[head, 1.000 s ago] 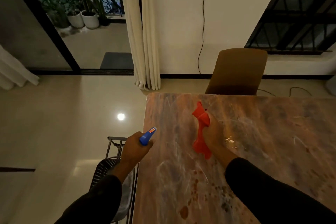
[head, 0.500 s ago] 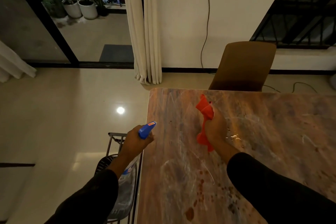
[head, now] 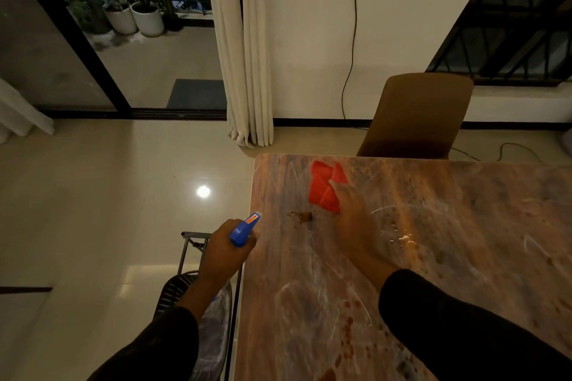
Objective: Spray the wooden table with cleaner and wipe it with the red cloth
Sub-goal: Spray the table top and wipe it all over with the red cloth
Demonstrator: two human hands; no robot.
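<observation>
— Pressing down on what, that right hand (head: 356,226)?
— The red cloth (head: 325,192), fingers spread flat over it near the wooden bench's (head: 464,257) far left corner, beside a brown stain (head: 301,216).
— And the left hand (head: 223,254)?
— Closed around the blue-headed spray bottle (head: 244,230), just off the bench's left edge.

Left hand (head: 223,252) hides most of spray bottle (head: 244,229)
</observation>
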